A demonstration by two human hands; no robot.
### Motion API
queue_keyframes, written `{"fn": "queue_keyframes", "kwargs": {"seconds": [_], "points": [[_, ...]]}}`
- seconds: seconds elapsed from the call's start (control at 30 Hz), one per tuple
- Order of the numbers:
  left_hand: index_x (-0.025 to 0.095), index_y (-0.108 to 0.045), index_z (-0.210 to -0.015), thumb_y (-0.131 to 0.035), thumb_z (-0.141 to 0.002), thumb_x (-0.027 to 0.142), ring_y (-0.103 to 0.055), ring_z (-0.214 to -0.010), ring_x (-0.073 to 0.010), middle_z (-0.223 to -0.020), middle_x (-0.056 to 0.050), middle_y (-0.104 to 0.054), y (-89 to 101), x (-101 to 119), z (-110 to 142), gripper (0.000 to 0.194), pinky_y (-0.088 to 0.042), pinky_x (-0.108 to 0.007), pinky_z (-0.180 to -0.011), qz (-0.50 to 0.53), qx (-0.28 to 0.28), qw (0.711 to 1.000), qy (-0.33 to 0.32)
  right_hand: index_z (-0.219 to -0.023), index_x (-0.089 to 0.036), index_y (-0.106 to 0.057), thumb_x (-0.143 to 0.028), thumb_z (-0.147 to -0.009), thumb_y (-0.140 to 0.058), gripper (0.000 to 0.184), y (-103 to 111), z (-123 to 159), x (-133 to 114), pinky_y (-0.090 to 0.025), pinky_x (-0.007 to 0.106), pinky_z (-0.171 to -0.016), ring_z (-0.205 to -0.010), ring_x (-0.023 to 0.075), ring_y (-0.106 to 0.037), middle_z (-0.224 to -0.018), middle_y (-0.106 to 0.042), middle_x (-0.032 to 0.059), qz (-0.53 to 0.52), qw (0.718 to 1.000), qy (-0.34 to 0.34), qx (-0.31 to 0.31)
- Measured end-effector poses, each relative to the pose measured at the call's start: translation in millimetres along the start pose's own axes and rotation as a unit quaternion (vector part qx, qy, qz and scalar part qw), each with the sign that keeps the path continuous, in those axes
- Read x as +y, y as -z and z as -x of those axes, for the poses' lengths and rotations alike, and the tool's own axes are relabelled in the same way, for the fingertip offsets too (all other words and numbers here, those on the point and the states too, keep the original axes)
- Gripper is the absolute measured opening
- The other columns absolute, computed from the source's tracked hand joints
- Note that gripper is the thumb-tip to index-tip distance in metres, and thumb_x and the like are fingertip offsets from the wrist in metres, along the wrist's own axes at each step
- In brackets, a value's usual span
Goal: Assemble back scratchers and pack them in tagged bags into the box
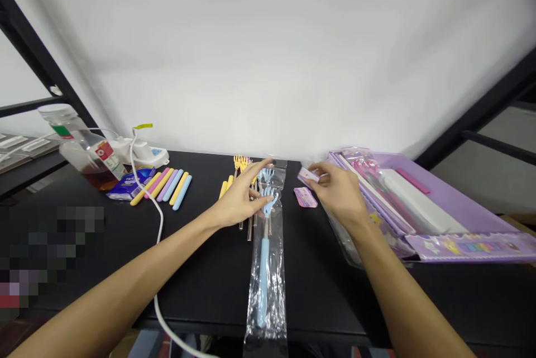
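Observation:
A blue back scratcher (263, 280) with a small claw head and a metal rod lies lengthwise inside a clear plastic bag (276, 268). My left hand (238, 201) reaches over the upper part of this bag, thumb and forefinger spread apart around the claw. Between the fingertips of my right hand (341, 193) is a small purple-and-white card (309, 174), held just above the table. Just below it, a pink printed card (305, 197) lies flat. Partly hidden behind my left hand are several yellow back scratcher heads (243, 163) with metal rods.
Several coloured handles (167, 187) lie in a row at the left, beside a purple packet (132, 184) and a tilted bottle (90, 151). A white cable (160, 218) runs from the power strip (157, 156) to the front edge. An open purple display box (452, 196) stands at the right.

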State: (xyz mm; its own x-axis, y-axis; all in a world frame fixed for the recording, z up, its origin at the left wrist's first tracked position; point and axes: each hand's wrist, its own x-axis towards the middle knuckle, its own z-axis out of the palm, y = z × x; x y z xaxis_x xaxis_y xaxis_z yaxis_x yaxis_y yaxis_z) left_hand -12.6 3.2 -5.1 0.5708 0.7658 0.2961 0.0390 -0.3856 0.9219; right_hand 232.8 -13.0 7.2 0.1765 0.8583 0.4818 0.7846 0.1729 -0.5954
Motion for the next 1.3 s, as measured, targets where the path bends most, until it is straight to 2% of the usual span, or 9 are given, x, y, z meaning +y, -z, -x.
{"fn": "queue_keyframes", "kwargs": {"seconds": [0.13,0.23,0.33,0.43,0.67,0.87,1.03,1.13,1.3], "points": [[0.047,-0.027,-0.156,-0.068,-0.090,0.023,-0.067,-0.068,-0.0069,-0.166,-0.012,-0.019,-1.2,-2.3,0.5,0.081,-0.060,-0.021,-0.048,0.004,-0.014,1.000,-0.003,-0.088,-0.020,-0.069,-0.043,-0.071,-0.084,0.033,-3.0,4.9,-16.1,-0.053,0.031,-0.048,-0.050,0.0181,-0.064,-0.063,-0.066,0.0004,-0.225,0.970,-0.002,0.089],[0.050,-0.023,-0.156,-0.068,-0.090,0.023,-0.064,-0.065,-0.0045,-0.167,-0.010,-0.017,-2.9,-4.0,1.2,0.084,-0.062,-0.024,-0.053,0.003,-0.026,1.000,-0.010,-0.087,-0.018,-0.072,-0.041,-0.077,-0.081,0.026,-5.4,9.4,-23.5,-0.055,0.031,-0.050,-0.051,0.0176,-0.065,-0.062,-0.068,0.0007,-0.289,0.955,0.027,0.054],[0.048,-0.020,-0.158,-0.068,-0.090,0.024,-0.065,-0.074,-0.0082,-0.167,-0.011,-0.018,-4.3,-4.7,1.5,0.086,-0.063,-0.024,-0.060,-0.008,-0.027,0.999,-0.033,-0.106,-0.018,-0.074,-0.036,-0.089,-0.070,0.025,-7.0,11.6,-21.2,-0.061,0.036,-0.070,-0.073,0.0209,-0.074,-0.082,-0.076,0.0051,-0.285,0.956,0.068,-0.030],[0.048,-0.019,-0.158,-0.068,-0.090,0.024,-0.065,-0.075,-0.0086,-0.167,-0.012,-0.017,-4.9,-5.0,1.8,0.087,-0.061,-0.023,-0.059,-0.015,-0.031,0.999,-0.041,-0.120,-0.022,-0.069,-0.030,-0.096,-0.061,0.027,-6.2,12.0,-17.3,-0.058,0.038,-0.078,-0.081,0.0200,-0.073,-0.086,-0.076,0.0035,-0.221,0.968,0.111,-0.034],[0.052,-0.015,-0.157,-0.070,-0.089,0.027,-0.057,-0.059,-0.0014,-0.169,-0.013,-0.009,-5.6,-2.1,3.9,0.091,-0.049,-0.019,-0.045,-0.003,-0.057,0.998,-0.025,-0.102,-0.024,-0.067,-0.027,-0.093,-0.066,0.009,-7.3,11.5,-18.8,-0.055,0.035,-0.083,-0.091,0.0194,-0.071,-0.095,-0.074,0.0022,-0.224,0.964,0.146,0.008],[0.052,-0.015,-0.157,-0.070,-0.089,0.026,-0.055,-0.058,0.0009,-0.169,-0.013,-0.009,-7.6,-2.2,4.0,0.092,-0.051,-0.019,-0.047,0.025,-0.073,0.997,-0.026,-0.098,-0.023,-0.069,-0.030,-0.090,-0.069,0.010,-11.8,8.7,-15.9,-0.055,0.035,-0.085,-0.091,0.0187,-0.069,-0.095,-0.072,0.0032,-0.260,0.958,0.121,0.008],[0.050,-0.020,-0.157,-0.070,-0.089,0.028,-0.060,-0.061,-0.0020,-0.168,-0.014,-0.012,-8.3,-3.4,4.5,0.087,-0.052,-0.020,-0.048,0.008,-0.074,0.997,-0.024,-0.096,-0.023,-0.067,-0.041,-0.086,-0.072,0.022,-12.3,7.4,-16.4,-0.058,0.037,-0.087,-0.101,0.0210,-0.069,-0.127,-0.065,0.0077,-0.333,0.941,0.033,-0.057],[0.051,-0.022,-0.157,-0.070,-0.089,0.027,-0.060,-0.061,-0.0022,-0.168,-0.013,-0.013,-7.8,-3.2,4.6,0.086,-0.051,-0.019,-0.047,0.003,-0.073,0.997,-0.028,-0.094,-0.021,-0.068,-0.044,-0.083,-0.075,0.026,-12.1,8.1,-18.7,-0.061,0.035,-0.076,-0.085,0.0194,-0.070,-0.111,-0.070,0.0071,-0.348,0.933,-0.002,-0.093],[0.052,-0.018,-0.157,-0.070,-0.089,0.025,-0.056,-0.057,0.0000,-0.168,-0.013,-0.010,-8.5,-2.2,5.0,0.090,-0.052,-0.020,-0.046,0.011,-0.069,0.997,-0.021,-0.090,-0.020,-0.070,-0.040,-0.078,-0.081,0.026,-11.6,7.8,-21.7,-0.061,0.032,-0.072,-0.080,0.0192,-0.071,-0.091,-0.072,0.0050,-0.339,0.940,-0.002,-0.036]]}}
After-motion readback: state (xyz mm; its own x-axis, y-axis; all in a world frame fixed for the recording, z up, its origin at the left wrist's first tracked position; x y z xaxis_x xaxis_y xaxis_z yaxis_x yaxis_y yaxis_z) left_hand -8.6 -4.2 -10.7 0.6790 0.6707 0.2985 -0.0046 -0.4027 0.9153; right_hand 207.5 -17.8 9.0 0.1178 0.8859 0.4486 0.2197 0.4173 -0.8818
